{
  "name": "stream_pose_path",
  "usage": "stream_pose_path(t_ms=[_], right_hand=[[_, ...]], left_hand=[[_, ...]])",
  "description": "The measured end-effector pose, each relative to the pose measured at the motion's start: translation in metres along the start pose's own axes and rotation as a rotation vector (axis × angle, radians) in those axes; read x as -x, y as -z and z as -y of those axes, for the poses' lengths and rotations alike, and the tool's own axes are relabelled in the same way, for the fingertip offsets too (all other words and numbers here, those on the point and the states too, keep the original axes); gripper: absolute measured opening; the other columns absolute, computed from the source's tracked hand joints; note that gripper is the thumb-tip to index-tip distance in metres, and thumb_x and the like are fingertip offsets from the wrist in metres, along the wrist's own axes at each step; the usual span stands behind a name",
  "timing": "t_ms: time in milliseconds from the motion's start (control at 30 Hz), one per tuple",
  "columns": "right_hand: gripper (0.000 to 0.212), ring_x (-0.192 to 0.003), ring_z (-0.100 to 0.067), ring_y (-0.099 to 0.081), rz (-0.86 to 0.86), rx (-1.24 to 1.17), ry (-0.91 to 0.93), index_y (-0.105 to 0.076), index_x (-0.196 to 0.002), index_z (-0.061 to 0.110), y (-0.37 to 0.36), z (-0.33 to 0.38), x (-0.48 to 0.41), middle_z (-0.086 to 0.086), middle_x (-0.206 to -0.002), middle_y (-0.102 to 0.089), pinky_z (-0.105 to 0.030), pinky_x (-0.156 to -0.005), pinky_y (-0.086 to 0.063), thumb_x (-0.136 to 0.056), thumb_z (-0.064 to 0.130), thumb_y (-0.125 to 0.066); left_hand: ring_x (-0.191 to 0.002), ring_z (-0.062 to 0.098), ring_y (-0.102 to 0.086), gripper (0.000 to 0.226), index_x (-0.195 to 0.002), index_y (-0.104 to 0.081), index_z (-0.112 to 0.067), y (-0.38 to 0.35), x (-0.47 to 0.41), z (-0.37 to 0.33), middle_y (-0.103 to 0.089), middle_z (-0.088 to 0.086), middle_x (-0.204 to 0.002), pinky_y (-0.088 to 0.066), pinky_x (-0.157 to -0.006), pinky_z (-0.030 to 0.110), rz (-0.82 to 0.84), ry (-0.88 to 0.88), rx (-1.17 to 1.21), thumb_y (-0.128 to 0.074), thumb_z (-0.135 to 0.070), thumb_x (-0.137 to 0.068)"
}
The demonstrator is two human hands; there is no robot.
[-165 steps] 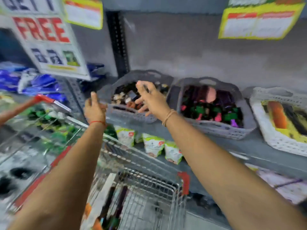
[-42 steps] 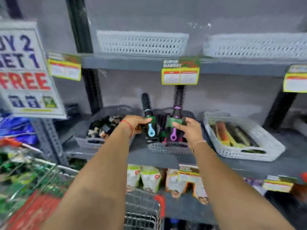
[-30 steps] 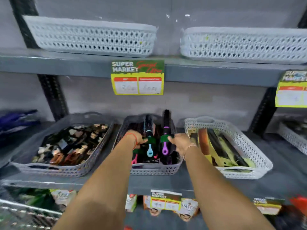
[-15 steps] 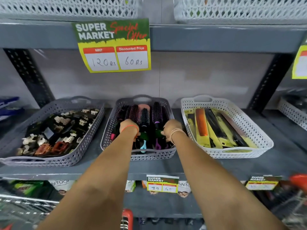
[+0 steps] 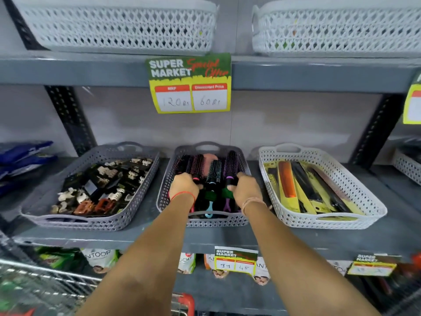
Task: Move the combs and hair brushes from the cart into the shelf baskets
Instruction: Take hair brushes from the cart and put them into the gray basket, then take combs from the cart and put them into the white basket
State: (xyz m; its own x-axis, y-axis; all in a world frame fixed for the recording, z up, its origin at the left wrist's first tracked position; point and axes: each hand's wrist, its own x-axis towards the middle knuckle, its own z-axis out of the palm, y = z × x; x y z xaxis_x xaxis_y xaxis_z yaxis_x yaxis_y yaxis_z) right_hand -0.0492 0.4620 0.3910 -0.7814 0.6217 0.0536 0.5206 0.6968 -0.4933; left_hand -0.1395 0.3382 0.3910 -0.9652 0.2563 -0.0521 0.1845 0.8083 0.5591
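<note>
Round hair brushes (image 5: 206, 179) lying lengthwise in grey middle basket (image 5: 200, 221), bristle heads beyond the hands, handles toward the wrists. Blue-handled brush (image 5: 211, 190) between both hands. Packaged combs (image 5: 305, 188) flat in white basket (image 5: 355, 215), right of right hand (image 5: 245, 189).

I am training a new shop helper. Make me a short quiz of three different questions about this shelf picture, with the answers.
1. True or false: both hands are inside the middle grey basket.
2. Which basket holds the combs? A) left grey B) middle grey C) right white
3. Fill in: the discounted price on the big yellow sign reads ___ Rs.

Key
1. True: the left hand and the right hand rest among the round brushes.
2. C, the white basket.
3. 60
</note>
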Motion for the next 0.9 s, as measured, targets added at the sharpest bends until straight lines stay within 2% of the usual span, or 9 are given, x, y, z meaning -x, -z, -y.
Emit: stream_pose_path(t_ms=[100,200,300,400,467,567,700,833,900], right_hand=[[0.063,-0.127,-0.033,-0.043,-0.098,0.022,0.21,-0.035,-0.136,0.005,0.002,0.03,0.017,-0.019,-0.138,-0.045,-0.042,-0.103,-0.04,-0.091,0.047,-0.044],[0.06,-0.128,-0.032,-0.041,-0.2,-0.098,0.427,-0.041,-0.133,0.002,0.001,0.086,0.038,-0.019,-0.137,-0.047,-0.039,-0.107,-0.033,-0.091,0.046,-0.043],[0.051,-0.119,-0.035,-0.048,-0.159,-0.341,0.561,-0.049,-0.125,0.0,-0.025,0.152,0.078,-0.021,-0.127,-0.051,-0.038,-0.105,-0.034,-0.091,0.037,-0.05],[0.044,-0.106,-0.033,-0.056,0.011,-0.512,0.607,-0.052,-0.119,0.003,-0.086,0.206,0.13,-0.02,-0.121,-0.05,-0.034,-0.095,-0.041,-0.089,0.036,-0.053],[0.044,-0.104,-0.031,-0.056,0.166,-0.505,0.617,-0.052,-0.118,0.006,-0.138,0.227,0.156,-0.018,-0.121,-0.052,-0.035,-0.089,-0.042,-0.089,0.039,-0.052],[0.05,-0.113,-0.033,-0.053,0.469,-0.38,0.58,-0.047,-0.125,0.006,-0.217,0.233,0.183,-0.021,-0.127,-0.053,-0.04,-0.095,-0.043,-0.089,0.041,-0.052],[0.055,-0.122,-0.034,-0.046,0.815,-0.183,0.507,-0.043,-0.129,0.004,-0.319,0.212,0.201,-0.022,-0.134,-0.046,-0.036,-0.098,-0.037,-0.09,0.042,-0.05],[0.06,-0.128,-0.031,-0.042,1.054,0.022,0.555,-0.032,-0.138,0.002,-0.401,0.185,0.208,-0.02,-0.144,-0.04,-0.036,-0.102,-0.037,-0.092,0.038,-0.048],[0.059,-0.123,-0.033,-0.045,1.148,0.164,0.608,-0.032,-0.134,0.0,-0.437,0.175,0.21,-0.024,-0.138,-0.043,-0.035,-0.09,-0.036,-0.092,0.037,-0.049]], left_hand=[[-0.117,0.039,-0.054,0.055,-0.139,-0.04,-0.011,0.036,0.016,0.022,-0.056,0.024,-0.128,-0.045,-0.094,0.044,-0.25,-0.202,0.03,-0.045,-0.041,-0.092],[-0.127,0.042,-0.041,0.055,-0.143,-0.035,-0.008,0.083,0.021,0.055,-0.044,0.027,-0.14,-0.032,-0.105,0.045,-0.5,-0.288,0.137,-0.041,-0.034,-0.095],[-0.123,0.044,-0.043,0.051,-0.133,-0.044,0.004,0.123,0.037,0.119,-0.048,0.032,-0.133,-0.029,-0.104,0.044,-0.649,-0.117,0.218,-0.039,-0.032,-0.097],[-0.109,0.044,-0.052,0.046,-0.108,-0.055,0.008,0.131,0.065,0.208,-0.058,0.035,-0.113,-0.034,-0.09,0.046,-0.736,0.101,0.272,-0.037,-0.034,-0.097],[-0.107,0.044,-0.056,0.047,-0.103,-0.057,0.006,0.12,0.082,0.263,-0.06,0.034,-0.112,-0.039,-0.086,0.045,-0.705,0.268,0.305,-0.036,-0.036,-0.097],[-0.111,0.043,-0.057,0.05,-0.107,-0.06,0.002,0.087,0.103,0.335,-0.06,0.032,-0.118,-0.044,-0.088,0.043,-0.528,0.487,0.362,-0.034,-0.039,-0.096],[-0.116,0.041,-0.055,0.053,-0.12,-0.057,-0.001,0.019,0.131,0.426,-0.059,0.032,-0.124,-0.043,-0.092,0.039,-0.338,0.794,0.434,-0.032,-0.042,-0.097],[-0.113,0.041,-0.058,0.053,-0.111,-0.061,0.0,-0.045,0.157,0.488,-0.061,0.032,-0.117,-0.044,-0.092,0.039,-0.332,1.072,0.475,-0.035,-0.044,-0.095],[-0.115,0.04,-0.055,0.052,-0.123,-0.055,0.0,-0.08,0.168,0.508,-0.058,0.03,-0.126,-0.043,-0.093,0.04,-0.332,1.26,0.47,-0.036,-0.04,-0.096]])
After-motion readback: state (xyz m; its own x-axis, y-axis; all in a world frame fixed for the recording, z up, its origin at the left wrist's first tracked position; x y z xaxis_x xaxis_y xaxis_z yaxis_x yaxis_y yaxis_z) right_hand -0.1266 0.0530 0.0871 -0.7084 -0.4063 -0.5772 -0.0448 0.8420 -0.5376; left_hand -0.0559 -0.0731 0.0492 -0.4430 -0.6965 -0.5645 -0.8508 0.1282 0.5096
